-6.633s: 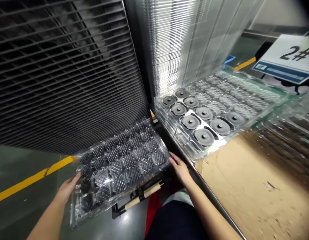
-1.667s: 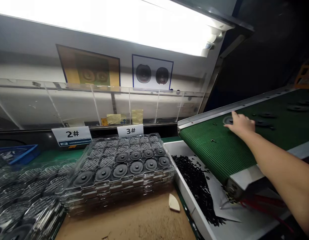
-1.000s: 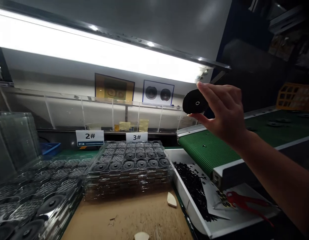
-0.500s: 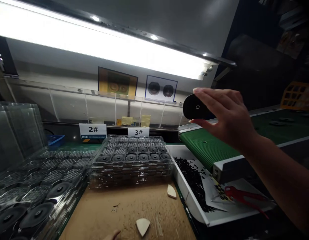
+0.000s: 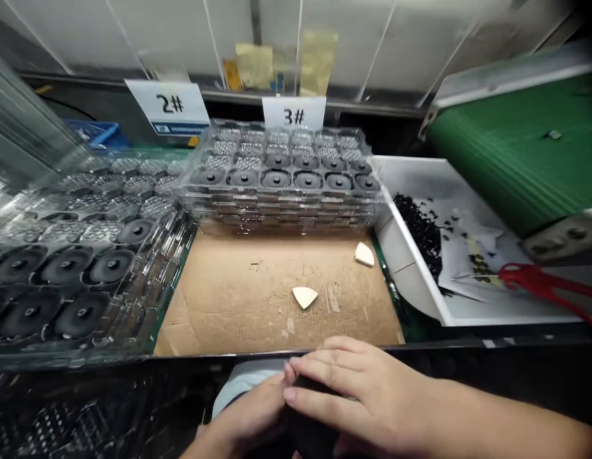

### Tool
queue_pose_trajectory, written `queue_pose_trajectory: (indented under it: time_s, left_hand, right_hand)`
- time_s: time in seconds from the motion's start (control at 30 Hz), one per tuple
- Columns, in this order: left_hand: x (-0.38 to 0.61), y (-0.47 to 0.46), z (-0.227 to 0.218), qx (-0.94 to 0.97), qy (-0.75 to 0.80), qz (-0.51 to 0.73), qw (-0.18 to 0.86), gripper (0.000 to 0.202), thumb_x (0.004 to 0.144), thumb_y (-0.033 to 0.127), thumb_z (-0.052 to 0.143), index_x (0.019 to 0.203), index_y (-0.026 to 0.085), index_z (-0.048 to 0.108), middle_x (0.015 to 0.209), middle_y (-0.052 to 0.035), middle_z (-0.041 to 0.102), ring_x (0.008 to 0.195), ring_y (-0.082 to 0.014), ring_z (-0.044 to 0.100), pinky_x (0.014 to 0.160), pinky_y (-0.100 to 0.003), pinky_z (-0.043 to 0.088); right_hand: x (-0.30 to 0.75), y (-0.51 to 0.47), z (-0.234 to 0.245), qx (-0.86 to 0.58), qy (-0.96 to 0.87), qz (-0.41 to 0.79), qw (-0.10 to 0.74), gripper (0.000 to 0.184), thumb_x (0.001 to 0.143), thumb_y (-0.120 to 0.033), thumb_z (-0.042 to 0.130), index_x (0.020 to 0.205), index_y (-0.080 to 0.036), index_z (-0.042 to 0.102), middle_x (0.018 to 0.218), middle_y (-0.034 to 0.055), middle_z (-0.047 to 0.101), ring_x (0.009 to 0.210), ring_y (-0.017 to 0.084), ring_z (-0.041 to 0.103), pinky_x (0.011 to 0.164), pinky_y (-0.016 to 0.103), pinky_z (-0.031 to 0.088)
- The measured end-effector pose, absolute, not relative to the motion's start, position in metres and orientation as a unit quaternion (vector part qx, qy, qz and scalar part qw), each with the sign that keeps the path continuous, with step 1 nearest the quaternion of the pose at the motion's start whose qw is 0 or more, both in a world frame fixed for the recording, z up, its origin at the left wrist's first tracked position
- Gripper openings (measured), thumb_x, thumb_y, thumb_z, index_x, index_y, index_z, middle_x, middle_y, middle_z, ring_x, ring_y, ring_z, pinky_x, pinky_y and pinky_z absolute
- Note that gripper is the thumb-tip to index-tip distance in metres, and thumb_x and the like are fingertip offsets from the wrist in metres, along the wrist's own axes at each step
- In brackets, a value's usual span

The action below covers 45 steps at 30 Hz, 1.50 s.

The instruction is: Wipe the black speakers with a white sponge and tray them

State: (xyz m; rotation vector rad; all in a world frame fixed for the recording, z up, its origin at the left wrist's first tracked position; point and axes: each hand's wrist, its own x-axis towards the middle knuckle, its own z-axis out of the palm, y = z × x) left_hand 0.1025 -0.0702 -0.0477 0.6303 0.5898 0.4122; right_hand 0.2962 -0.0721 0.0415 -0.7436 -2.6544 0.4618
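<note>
Both my hands meet low at the near edge, below the bench. My right hand [image 5: 353, 398] lies on top with its fingers curled over a black round part [image 5: 308, 427], most of which is hidden. My left hand [image 5: 251, 424] comes up from below and closes on the same part from the left. Beyond them lies a brown cardboard sheet [image 5: 258, 293] with two small white wedge-shaped pieces [image 5: 304, 296] on it. At the back, a stack of clear trays [image 5: 281, 175] under the sign "3#" [image 5: 293, 115] holds black round speaker parts in its front rows.
More clear trays [image 5: 71, 255] with black parts fill the left, below the sign "2#" [image 5: 168, 105]. A white bin [image 5: 420, 280] on the right holds small black bits, paper and red-handled scissors [image 5: 545, 284]. The green conveyor belt [image 5: 511, 146] ends above it.
My right hand has come down from in front of the light to the bench's near edge with the black part. My left hand has joined it. The view has tipped down.
</note>
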Motion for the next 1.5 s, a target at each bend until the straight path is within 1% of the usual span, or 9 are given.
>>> queue_pose_trajectory:
  time_s: [0.17, 0.27, 0.43, 0.63, 0.8, 1.0, 1.2, 1.3, 1.5]
  left_hand:
    - [0.092, -0.070, -0.054, 0.131, 0.244, 0.059, 0.959, 0.046, 0.075, 0.055, 0.061, 0.106, 0.022, 0.068, 0.083, -0.0057, 0.074, 0.075, -0.0187, 0.071, 0.077, -0.031, 0.053]
    - [0.087, -0.049, -0.055, 0.111, 0.252, 0.138, 0.951, 0.050, 0.074, 0.051, 0.066, 0.114, 0.022, 0.063, 0.097, -0.0083, 0.073, 0.080, -0.0214, 0.071, 0.077, -0.032, 0.054]
    - [0.081, 0.005, -0.062, 0.097, 0.416, 0.461, 0.777, 0.052, 0.077, 0.042, 0.067, 0.125, 0.030, 0.053, 0.112, -0.0047, 0.069, 0.109, -0.0184, 0.062, 0.097, -0.028, 0.045]
    - [0.087, 0.033, -0.064, 0.116, 0.423, 0.494, 0.751, 0.055, 0.072, 0.040, 0.073, 0.122, 0.031, 0.053, 0.127, -0.0044, 0.059, 0.118, -0.0218, 0.056, 0.108, -0.040, 0.035]
    - [0.097, 0.036, -0.058, 0.117, 0.414, 0.478, 0.766, 0.053, 0.068, 0.037, 0.077, 0.114, 0.020, 0.058, 0.127, -0.0086, 0.057, 0.120, -0.0267, 0.053, 0.108, -0.044, 0.035]
    - [0.104, 0.021, -0.052, 0.135, 0.414, 0.431, 0.791, 0.058, 0.066, 0.031, 0.079, 0.119, 0.020, 0.057, 0.118, -0.0075, 0.063, 0.106, -0.0209, 0.061, 0.091, -0.028, 0.049]
    - [0.101, -0.005, -0.031, 0.147, 0.414, 0.392, 0.808, 0.059, 0.066, 0.032, 0.078, 0.120, 0.025, 0.056, 0.111, -0.0029, 0.066, 0.096, -0.0183, 0.064, 0.078, -0.024, 0.054]
    - [0.101, -0.011, -0.019, 0.155, 0.388, 0.395, 0.818, 0.045, 0.064, 0.031, 0.080, 0.104, 0.022, 0.065, 0.087, 0.0015, 0.070, 0.085, -0.0126, 0.066, 0.078, -0.018, 0.053]
    - [0.099, -0.022, 0.000, 0.185, 0.356, 0.416, 0.816, 0.050, 0.056, 0.027, 0.084, 0.103, 0.026, 0.067, 0.098, 0.0021, 0.072, 0.093, -0.0152, 0.066, 0.084, -0.021, 0.052]
  right_hand:
    - [0.292, -0.082, -0.001, -0.309, -0.882, 0.285, 0.212, 0.048, 0.098, -0.035, 0.035, 0.135, -0.005, 0.041, 0.127, 0.0159, 0.057, 0.120, 0.019, 0.052, 0.099, 0.032, 0.046]
    - [0.296, -0.077, -0.028, -0.453, -0.819, 0.268, 0.227, 0.055, 0.096, -0.037, 0.042, 0.144, -0.013, 0.028, 0.132, 0.0162, 0.053, 0.124, 0.023, 0.049, 0.097, 0.039, 0.048]
    - [0.295, -0.046, -0.073, -0.704, -0.620, 0.241, 0.248, 0.041, 0.093, -0.034, 0.044, 0.132, -0.019, 0.047, 0.119, 0.0160, 0.054, 0.077, 0.020, 0.066, 0.068, 0.038, 0.058]
    - [0.264, -0.031, -0.099, -0.679, -0.625, 0.274, 0.270, 0.027, 0.092, -0.031, 0.046, 0.110, -0.017, 0.060, 0.111, 0.0153, 0.057, 0.094, 0.026, 0.061, 0.079, 0.044, 0.054]
    - [0.270, -0.008, -0.083, -0.629, -0.656, 0.326, 0.259, 0.018, 0.090, -0.029, 0.051, 0.098, -0.023, 0.066, 0.081, 0.0035, 0.066, 0.073, 0.019, 0.062, 0.065, 0.031, 0.052]
    - [0.252, 0.017, -0.010, -0.605, -0.636, 0.264, 0.401, 0.026, 0.092, -0.022, 0.047, 0.114, -0.017, 0.059, 0.107, 0.0062, 0.065, 0.094, 0.019, 0.060, 0.078, 0.031, 0.048]
    - [0.230, 0.002, 0.024, -0.495, -0.725, 0.362, 0.314, 0.022, 0.092, -0.016, 0.042, 0.095, -0.016, 0.064, 0.087, 0.0030, 0.067, 0.077, 0.016, 0.060, 0.068, 0.029, 0.045]
    - [0.227, -0.012, 0.026, -0.523, -0.707, 0.271, 0.391, 0.024, 0.093, -0.017, 0.040, 0.103, -0.013, 0.062, 0.090, 0.0064, 0.067, 0.080, 0.018, 0.058, 0.074, 0.033, 0.044]
    - [0.223, -0.039, 0.035, -0.483, -0.710, 0.289, 0.423, 0.019, 0.091, -0.013, 0.044, 0.098, -0.013, 0.061, 0.084, 0.0042, 0.066, 0.073, 0.015, 0.056, 0.068, 0.029, 0.044]
